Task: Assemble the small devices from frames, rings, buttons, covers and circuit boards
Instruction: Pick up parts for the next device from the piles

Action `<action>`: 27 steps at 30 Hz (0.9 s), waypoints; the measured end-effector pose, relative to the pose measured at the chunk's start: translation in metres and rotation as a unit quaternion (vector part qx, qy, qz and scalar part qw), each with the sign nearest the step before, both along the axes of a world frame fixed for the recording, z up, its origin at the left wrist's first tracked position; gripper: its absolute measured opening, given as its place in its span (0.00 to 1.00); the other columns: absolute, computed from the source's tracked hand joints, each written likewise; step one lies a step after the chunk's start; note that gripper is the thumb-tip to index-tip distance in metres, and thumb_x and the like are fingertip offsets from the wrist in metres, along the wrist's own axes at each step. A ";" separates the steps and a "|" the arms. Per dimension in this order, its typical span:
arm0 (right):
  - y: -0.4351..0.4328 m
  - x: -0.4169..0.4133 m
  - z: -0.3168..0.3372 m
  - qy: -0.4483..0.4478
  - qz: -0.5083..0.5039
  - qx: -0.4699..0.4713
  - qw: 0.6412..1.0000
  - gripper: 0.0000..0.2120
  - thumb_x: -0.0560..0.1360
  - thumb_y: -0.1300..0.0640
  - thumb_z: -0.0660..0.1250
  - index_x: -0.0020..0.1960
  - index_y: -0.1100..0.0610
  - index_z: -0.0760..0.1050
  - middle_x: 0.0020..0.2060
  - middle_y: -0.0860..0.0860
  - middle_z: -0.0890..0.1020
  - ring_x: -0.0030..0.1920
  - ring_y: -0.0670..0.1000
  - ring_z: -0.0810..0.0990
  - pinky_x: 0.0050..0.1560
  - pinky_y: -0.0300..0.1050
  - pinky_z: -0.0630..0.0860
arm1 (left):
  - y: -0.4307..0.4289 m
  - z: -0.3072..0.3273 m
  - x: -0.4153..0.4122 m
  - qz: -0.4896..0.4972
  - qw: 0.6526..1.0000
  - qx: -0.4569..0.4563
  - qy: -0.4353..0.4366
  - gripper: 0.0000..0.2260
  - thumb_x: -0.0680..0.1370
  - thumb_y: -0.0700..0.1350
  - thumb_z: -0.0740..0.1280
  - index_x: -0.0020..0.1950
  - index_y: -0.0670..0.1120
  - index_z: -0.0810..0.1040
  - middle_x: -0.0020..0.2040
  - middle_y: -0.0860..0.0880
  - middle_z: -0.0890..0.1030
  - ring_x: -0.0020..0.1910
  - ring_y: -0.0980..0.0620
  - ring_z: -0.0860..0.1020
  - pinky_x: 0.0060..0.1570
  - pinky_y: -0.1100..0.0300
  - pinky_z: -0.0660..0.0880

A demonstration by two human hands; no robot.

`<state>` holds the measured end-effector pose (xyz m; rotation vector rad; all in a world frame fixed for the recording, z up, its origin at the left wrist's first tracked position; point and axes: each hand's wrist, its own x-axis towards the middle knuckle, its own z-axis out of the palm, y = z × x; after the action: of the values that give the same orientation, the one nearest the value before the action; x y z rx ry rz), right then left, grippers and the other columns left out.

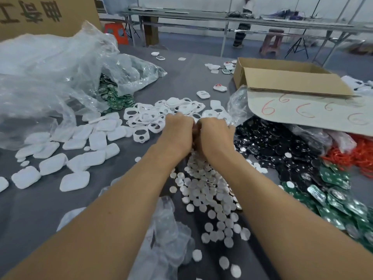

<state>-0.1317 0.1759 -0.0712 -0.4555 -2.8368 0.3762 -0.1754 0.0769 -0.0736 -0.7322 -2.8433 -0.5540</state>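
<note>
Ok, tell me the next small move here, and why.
Probably draw both hands back toward the body. The left hand and right hand meet, fingers curled, at the near edge of the white frames; anything they hold is hidden, and the round white buttons lie nearer.

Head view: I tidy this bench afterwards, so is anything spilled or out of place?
Yes. White round buttons lie scattered loose over the near part of the table, some well away from the heap. At left, green circuit boards spill from the open mouth of a crumpled plastic bag. Nothing looks broken.
</note>
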 end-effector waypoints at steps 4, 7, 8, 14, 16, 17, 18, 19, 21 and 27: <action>0.009 0.030 0.012 0.120 0.055 -0.167 0.977 0.07 0.82 0.57 0.61 0.47 0.54 0.75 0.44 0.54 0.81 0.46 0.56 0.77 0.42 0.48 0.70 | -0.010 0.025 0.021 -0.065 0.988 0.140 0.013 0.05 0.79 0.38 0.68 0.52 0.44 0.84 0.50 0.42 0.83 0.52 0.43 0.79 0.52 0.51 0.73; 0.012 0.079 0.032 0.161 0.058 -0.329 0.929 0.08 0.83 0.52 0.63 0.49 0.52 0.79 0.40 0.54 0.82 0.38 0.47 0.77 0.36 0.45 0.72 | -0.020 0.046 0.054 -0.098 0.967 0.226 -0.060 0.07 0.80 0.47 0.72 0.50 0.43 0.82 0.45 0.47 0.84 0.46 0.47 0.83 0.48 0.54 0.78; 0.013 0.099 0.038 0.156 0.058 -0.376 0.912 0.07 0.83 0.52 0.64 0.50 0.51 0.79 0.40 0.56 0.82 0.36 0.46 0.77 0.36 0.47 0.74 | -0.023 0.052 0.068 -0.103 0.958 0.250 -0.097 0.07 0.79 0.48 0.73 0.49 0.44 0.82 0.43 0.48 0.85 0.43 0.48 0.84 0.47 0.55 0.80; 0.022 0.220 0.045 0.108 0.078 -0.579 0.804 0.07 0.81 0.55 0.66 0.51 0.55 0.83 0.43 0.55 0.86 0.43 0.50 0.83 0.43 0.43 0.80 | -0.034 0.058 0.175 -0.141 0.816 0.413 -0.380 0.06 0.74 0.44 0.75 0.50 0.46 0.86 0.46 0.45 0.88 0.44 0.50 0.87 0.44 0.62 0.82; 0.025 0.254 0.039 0.101 0.078 -0.626 0.769 0.08 0.80 0.56 0.66 0.51 0.56 0.84 0.43 0.58 0.86 0.42 0.52 0.84 0.41 0.39 0.80 | -0.031 0.052 0.209 -0.161 0.786 0.422 -0.423 0.05 0.77 0.39 0.73 0.52 0.45 0.86 0.46 0.45 0.88 0.45 0.52 0.87 0.43 0.66 0.80; 0.028 0.267 0.035 0.107 0.075 -0.636 0.760 0.08 0.79 0.56 0.67 0.51 0.57 0.84 0.42 0.58 0.86 0.41 0.51 0.84 0.39 0.38 0.79 | -0.029 0.048 0.223 -0.163 0.778 0.424 -0.433 0.06 0.78 0.38 0.73 0.54 0.44 0.86 0.46 0.45 0.88 0.45 0.52 0.87 0.43 0.66 0.80; 0.031 0.279 0.031 0.114 0.069 -0.640 0.757 0.08 0.78 0.56 0.68 0.52 0.56 0.84 0.42 0.58 0.87 0.41 0.51 0.84 0.38 0.37 0.79 | -0.027 0.043 0.235 -0.160 0.776 0.429 -0.435 0.08 0.78 0.37 0.72 0.56 0.44 0.85 0.47 0.45 0.88 0.46 0.51 0.87 0.42 0.67 0.80; 0.033 0.288 0.027 0.120 0.062 -0.637 0.759 0.08 0.78 0.56 0.68 0.53 0.56 0.85 0.43 0.57 0.87 0.41 0.50 0.84 0.39 0.38 0.78 | -0.023 0.038 0.245 -0.154 0.781 0.432 -0.423 0.09 0.78 0.37 0.73 0.57 0.45 0.85 0.47 0.45 0.88 0.46 0.51 0.87 0.42 0.66 0.80; 0.038 0.299 0.019 0.130 0.057 -0.628 0.765 0.09 0.80 0.60 0.66 0.55 0.56 0.85 0.46 0.58 0.87 0.43 0.51 0.83 0.41 0.40 0.78 | -0.016 0.028 0.261 -0.156 0.806 0.430 -0.374 0.11 0.77 0.36 0.74 0.57 0.48 0.84 0.46 0.48 0.88 0.46 0.52 0.87 0.43 0.65 0.80; 0.045 0.309 0.004 0.166 0.081 -0.624 0.760 0.11 0.78 0.66 0.68 0.58 0.58 0.84 0.50 0.59 0.87 0.48 0.56 0.85 0.48 0.44 0.81 | 0.000 -0.002 0.282 -0.132 0.797 0.499 -0.312 0.10 0.78 0.39 0.73 0.56 0.51 0.86 0.48 0.52 0.88 0.48 0.55 0.86 0.47 0.64 0.80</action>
<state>0.1775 0.2213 -0.0677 -0.2711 -1.8721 2.1296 0.1063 0.0772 -0.0756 -0.7718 -2.2635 -2.4412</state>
